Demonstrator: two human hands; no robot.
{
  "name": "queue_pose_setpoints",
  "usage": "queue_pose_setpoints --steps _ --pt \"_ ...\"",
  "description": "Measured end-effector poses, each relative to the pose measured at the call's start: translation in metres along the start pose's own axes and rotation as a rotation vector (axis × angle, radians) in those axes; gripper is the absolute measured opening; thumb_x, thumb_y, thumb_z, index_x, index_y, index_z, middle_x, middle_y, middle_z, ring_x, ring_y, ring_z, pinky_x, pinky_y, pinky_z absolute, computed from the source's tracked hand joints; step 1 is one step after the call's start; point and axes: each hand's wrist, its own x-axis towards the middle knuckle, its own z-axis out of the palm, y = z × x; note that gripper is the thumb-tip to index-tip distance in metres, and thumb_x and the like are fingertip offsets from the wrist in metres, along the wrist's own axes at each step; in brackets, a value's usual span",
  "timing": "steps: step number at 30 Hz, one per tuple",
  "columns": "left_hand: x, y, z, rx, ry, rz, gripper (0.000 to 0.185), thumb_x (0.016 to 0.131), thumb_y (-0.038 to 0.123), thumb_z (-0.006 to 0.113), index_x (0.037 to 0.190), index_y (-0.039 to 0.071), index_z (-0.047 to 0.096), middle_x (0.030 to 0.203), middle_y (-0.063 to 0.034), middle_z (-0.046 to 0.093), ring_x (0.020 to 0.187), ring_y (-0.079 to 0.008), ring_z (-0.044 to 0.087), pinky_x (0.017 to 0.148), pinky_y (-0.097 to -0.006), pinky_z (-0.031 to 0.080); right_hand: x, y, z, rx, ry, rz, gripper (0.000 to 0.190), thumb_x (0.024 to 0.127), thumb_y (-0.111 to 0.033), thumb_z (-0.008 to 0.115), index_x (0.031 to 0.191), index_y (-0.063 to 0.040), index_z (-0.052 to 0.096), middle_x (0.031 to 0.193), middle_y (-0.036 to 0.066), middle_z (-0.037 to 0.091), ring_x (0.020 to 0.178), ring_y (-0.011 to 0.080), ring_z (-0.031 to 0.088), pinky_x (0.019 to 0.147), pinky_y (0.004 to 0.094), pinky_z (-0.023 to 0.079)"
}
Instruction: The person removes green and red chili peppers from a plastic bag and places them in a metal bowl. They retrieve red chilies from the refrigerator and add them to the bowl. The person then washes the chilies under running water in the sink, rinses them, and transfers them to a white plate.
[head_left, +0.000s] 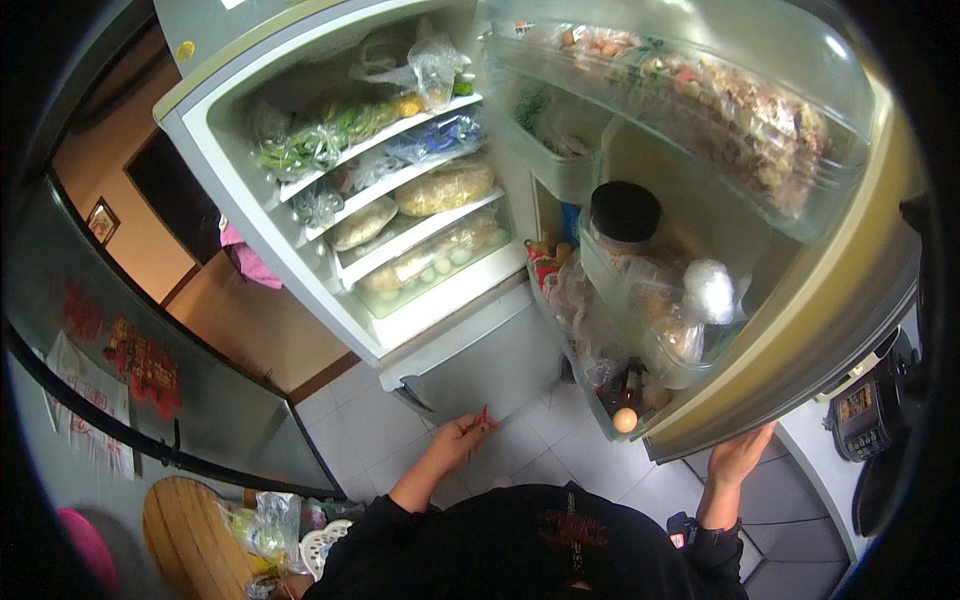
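Observation:
My left hand (457, 441) holds small red chili peppers (485, 418) between its fingers, low in front of the refrigerator's closed lower front (484, 360). On the right, my right hand (733, 459) holds the open refrigerator door (795, 367) at its outer edge; its fingertips are partly hidden. Bagged green vegetables (322, 139) lie on the top shelf inside. Lower down are bagged foods (446, 186) and a clear drawer (450, 270) with several eggs. The door bins hold a black-lidded jar (625, 214), plastic bags and, at the lowest corner, a brown egg (625, 420).
A sliding glass door (225, 405) with red decorations stands left. Below it are a round wooden board (187, 536), bagged vegetables (262, 529) and a white perforated basket (322, 547). A black appliance (862, 412) is on the right-hand counter (810, 442). Tiled floor (540, 450) lies below.

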Motion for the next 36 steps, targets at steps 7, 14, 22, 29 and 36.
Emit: queue_pose_setpoints --steps 7,14,22,29,36 --pt "-0.015 -0.003 0.004 -0.040 0.030 -0.004 0.022 0.094 0.021 0.052 0.105 0.006 0.063 0.078 0.0036 0.056 0.064 -0.0064 0.045 0.060 -0.0214 0.039 0.003 -0.002 -0.004 0.035 -0.015 0.042 0.048 0.101 -0.034 0.026 0.139 -0.005 0.032 0.138 0.008 0.041 0.126 0.0217 0.038 0.106 0.0363 0.029" --pt "-0.038 -0.014 0.009 -0.057 0.057 -0.055 0.021 0.094 0.022 0.052 0.105 0.009 0.064 0.070 0.0059 0.051 0.061 -0.0033 0.044 0.055 -0.0188 0.035 0.002 -0.010 -0.001 0.209 -0.102 0.107 0.049 0.101 -0.035 0.030 0.140 -0.004 0.032 0.140 0.006 0.039 0.127 0.0213 0.037 0.107 0.0366 0.028" --pt "-0.055 -0.052 0.003 0.105 0.007 -0.095 0.024 0.093 0.024 0.052 0.105 0.007 0.062 0.074 0.0009 0.056 0.068 -0.0075 0.049 0.063 -0.0239 0.042 -0.022 -0.014 0.009 0.209 -0.207 0.224 0.050 0.099 -0.037 0.034 0.139 -0.007 0.034 0.139 0.007 0.041 0.128 0.0215 0.038 0.105 0.0371 0.030" --pt "-0.060 -0.113 -0.027 0.495 -0.169 -0.205 0.038 0.091 0.035 0.053 0.123 0.014 0.058 0.091 -0.0125 0.067 0.074 -0.0230 0.061 0.069 -0.0354 0.048 -0.071 -0.017 0.068 -0.103 -0.283 0.447 0.071 0.093 -0.048 0.044 0.144 -0.007 0.018 0.138 0.007 0.040 0.128 0.0189 0.036 0.106 0.0364 0.027" --pt "-0.026 -0.281 -0.063 1.139 -0.651 -0.231 0.040 0.090 0.039 0.055 0.118 0.011 0.059 0.093 -0.0137 0.067 0.079 -0.0216 0.063 0.074 -0.0335 0.048 -0.095 0.005 0.162 -0.013 -0.906 0.649 0.074 0.096 -0.045 0.041 0.148 -0.017 -0.005 0.150 0.015 0.021 0.133 0.0290 0.033 0.108 0.0424 0.027"
